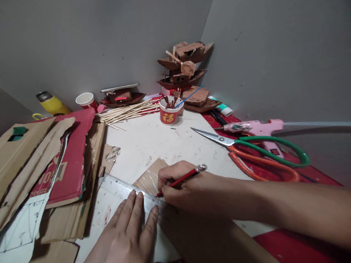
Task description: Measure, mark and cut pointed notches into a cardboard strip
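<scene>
A red pencil (182, 179) is pinched in my right hand (183, 186), its tip down by the edge of a clear ruler (120, 185). My left hand (127, 226) lies flat with fingers stretched over the ruler, pressing it against a piece of brown cardboard (150, 178). The cardboard runs under the ruler and toward the lower right, partly covered by my right hand and forearm. Beneath it is a white board (137, 142) with stains and small marks.
Stacked cardboard sheets (65, 168) and a drawn paper template (22, 226) fill the left. Wooden sticks (131, 111), a paper cup (168, 113) and brown model boats (182, 78) stand at the back. Large scissors (230, 141) and a pink glue gun (260, 128) lie right.
</scene>
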{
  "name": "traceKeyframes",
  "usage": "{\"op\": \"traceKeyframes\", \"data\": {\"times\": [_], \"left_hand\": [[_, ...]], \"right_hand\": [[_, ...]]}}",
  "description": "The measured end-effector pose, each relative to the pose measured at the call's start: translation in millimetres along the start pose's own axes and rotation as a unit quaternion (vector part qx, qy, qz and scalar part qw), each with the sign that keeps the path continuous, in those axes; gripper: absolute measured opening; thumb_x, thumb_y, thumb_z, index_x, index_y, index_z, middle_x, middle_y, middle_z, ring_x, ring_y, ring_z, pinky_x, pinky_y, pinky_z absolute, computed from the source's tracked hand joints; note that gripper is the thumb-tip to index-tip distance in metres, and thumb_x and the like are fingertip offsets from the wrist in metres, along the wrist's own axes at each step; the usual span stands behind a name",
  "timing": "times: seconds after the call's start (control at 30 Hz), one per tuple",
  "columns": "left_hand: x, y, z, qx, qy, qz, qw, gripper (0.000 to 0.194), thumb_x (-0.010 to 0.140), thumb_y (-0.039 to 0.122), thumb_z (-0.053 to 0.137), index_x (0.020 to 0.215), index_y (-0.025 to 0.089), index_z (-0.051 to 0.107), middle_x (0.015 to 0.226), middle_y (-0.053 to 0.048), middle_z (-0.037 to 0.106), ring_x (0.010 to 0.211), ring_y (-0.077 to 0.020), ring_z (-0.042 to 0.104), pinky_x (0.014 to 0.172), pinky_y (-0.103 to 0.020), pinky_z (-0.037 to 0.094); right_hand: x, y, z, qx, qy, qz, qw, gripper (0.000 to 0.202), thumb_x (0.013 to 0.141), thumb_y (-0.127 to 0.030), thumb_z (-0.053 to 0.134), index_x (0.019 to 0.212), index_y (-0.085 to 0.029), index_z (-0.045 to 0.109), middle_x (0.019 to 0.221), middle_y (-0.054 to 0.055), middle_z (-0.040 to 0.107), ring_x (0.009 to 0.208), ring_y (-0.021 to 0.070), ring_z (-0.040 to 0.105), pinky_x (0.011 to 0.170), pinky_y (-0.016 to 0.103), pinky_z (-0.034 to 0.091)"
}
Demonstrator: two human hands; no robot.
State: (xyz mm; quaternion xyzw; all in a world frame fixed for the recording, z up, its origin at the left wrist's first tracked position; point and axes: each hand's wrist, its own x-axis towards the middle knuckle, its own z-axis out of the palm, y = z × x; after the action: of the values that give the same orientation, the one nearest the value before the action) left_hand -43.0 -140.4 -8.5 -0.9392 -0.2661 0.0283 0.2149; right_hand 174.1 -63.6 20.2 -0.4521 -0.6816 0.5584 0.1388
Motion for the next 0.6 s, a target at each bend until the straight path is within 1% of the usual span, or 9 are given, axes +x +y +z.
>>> {"op": "traceKeyframes", "data": {"times": [0.07,0.17,0.23,0.3,0.37,0.43,0.5,0.6], "left_hand": [[0,2,-2.5,-0.004,-0.017,-0.010,1.000,0.074,0.080,0.071,0.061,0.125,0.013,0.066,0.120,-0.028,0.068,0.109,-0.0402,0.068,0.077,-0.041,0.062],[-1,3,-2.9,-0.014,-0.025,-0.022,0.999,0.075,0.078,0.071,0.063,0.127,0.014,0.065,0.122,-0.028,0.067,0.111,-0.0408,0.067,0.078,-0.042,0.061],[-3,2,-0.7,-0.023,-0.019,-0.025,0.999,0.075,0.080,0.069,0.063,0.130,0.013,0.063,0.123,-0.028,0.067,0.112,-0.0407,0.066,0.078,-0.042,0.061],[-5,1,2.3,-0.036,0.001,-0.019,0.999,0.073,0.083,0.068,0.060,0.132,0.013,0.061,0.124,-0.027,0.067,0.112,-0.0394,0.067,0.079,-0.040,0.061],[-7,-1,4.6,-0.045,0.017,-0.017,0.999,0.069,0.087,0.064,0.058,0.132,0.013,0.060,0.124,-0.026,0.067,0.112,-0.0382,0.067,0.081,-0.039,0.061],[-7,-1,5.5,-0.046,0.020,-0.019,0.999,0.066,0.089,0.064,0.054,0.131,0.013,0.061,0.123,-0.026,0.068,0.111,-0.0381,0.067,0.080,-0.038,0.061],[-7,-1,5.3,-0.042,0.021,-0.017,0.999,0.067,0.089,0.065,0.052,0.129,0.012,0.062,0.121,-0.026,0.068,0.109,-0.0390,0.068,0.077,-0.039,0.062],[-6,0,4.4,-0.036,0.018,-0.019,0.999,0.069,0.088,0.067,0.053,0.129,0.012,0.062,0.121,-0.027,0.068,0.110,-0.0396,0.068,0.075,-0.040,0.061]], "right_hand": [[-3,-3,0,-0.016,-0.003,0.002,1.000,0.015,0.071,-0.006,0.048,0.063,-0.019,0.051,0.057,-0.005,0.046,0.054,0.0096,0.038,0.045,0.021,0.028],[-8,-8,-2,-0.079,-0.006,-0.017,0.997,0.016,0.071,-0.004,0.048,0.063,-0.017,0.052,0.056,-0.005,0.047,0.054,0.0088,0.038,0.046,0.021,0.028],[-11,-10,-2,-0.133,0.004,-0.037,0.990,0.017,0.071,-0.002,0.048,0.063,-0.016,0.053,0.056,-0.005,0.049,0.053,0.0085,0.038,0.046,0.021,0.028],[-13,-9,-2,-0.163,0.019,-0.051,0.985,0.018,0.072,-0.001,0.049,0.063,-0.015,0.054,0.057,-0.004,0.052,0.053,0.0084,0.038,0.047,0.022,0.028],[-16,-7,-1,-0.180,0.027,-0.066,0.981,0.018,0.073,-0.001,0.050,0.064,-0.015,0.056,0.057,-0.003,0.055,0.052,0.0082,0.038,0.049,0.023,0.029],[-17,-4,-1,-0.190,0.033,-0.083,0.978,0.018,0.072,0.000,0.051,0.064,-0.015,0.057,0.056,-0.004,0.057,0.051,0.0075,0.037,0.050,0.023,0.029],[-17,-2,-1,-0.192,0.038,-0.096,0.976,0.018,0.071,0.000,0.052,0.063,-0.015,0.057,0.055,-0.005,0.057,0.050,0.0069,0.037,0.050,0.022,0.029],[-17,-1,-1,-0.184,0.046,-0.102,0.977,0.018,0.073,-0.001,0.051,0.064,-0.015,0.057,0.057,-0.004,0.059,0.051,0.0072,0.042,0.050,0.021,0.030]]}}
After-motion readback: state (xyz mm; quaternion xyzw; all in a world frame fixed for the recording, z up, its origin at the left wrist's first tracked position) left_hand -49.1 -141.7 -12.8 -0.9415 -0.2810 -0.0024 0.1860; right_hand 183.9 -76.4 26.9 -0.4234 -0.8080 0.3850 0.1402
